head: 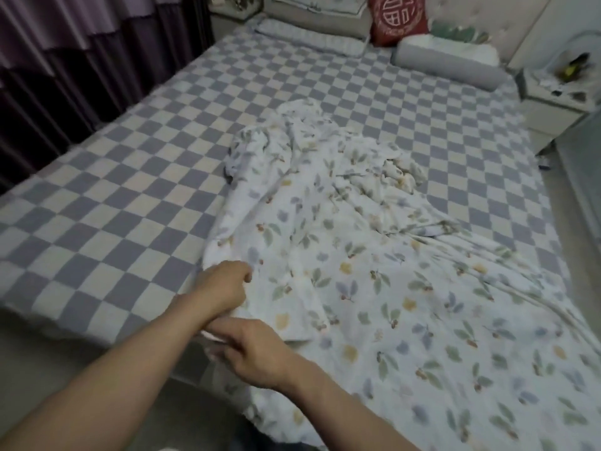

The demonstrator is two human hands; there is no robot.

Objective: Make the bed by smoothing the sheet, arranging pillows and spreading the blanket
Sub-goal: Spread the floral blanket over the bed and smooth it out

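A white blanket with a leaf print [374, 255] lies crumpled in a heap over the middle and right of the bed, trailing off the near edge. Under it the blue and cream checkered sheet [130, 177] lies flat. My left hand [224, 283] grips the blanket's left edge with curled fingers. My right hand [257, 349], just nearer me, pinches the same edge at the bed's near side. At the headboard lie a striped pillow [309, 37], a grey bolster pillow [452, 65] and a red cushion [401, 17].
Dark purple curtains [71, 60] hang along the bed's left side. A white nightstand [559, 92] with small items stands at the right of the headboard. Bare floor runs along the right side and in front of the bed.
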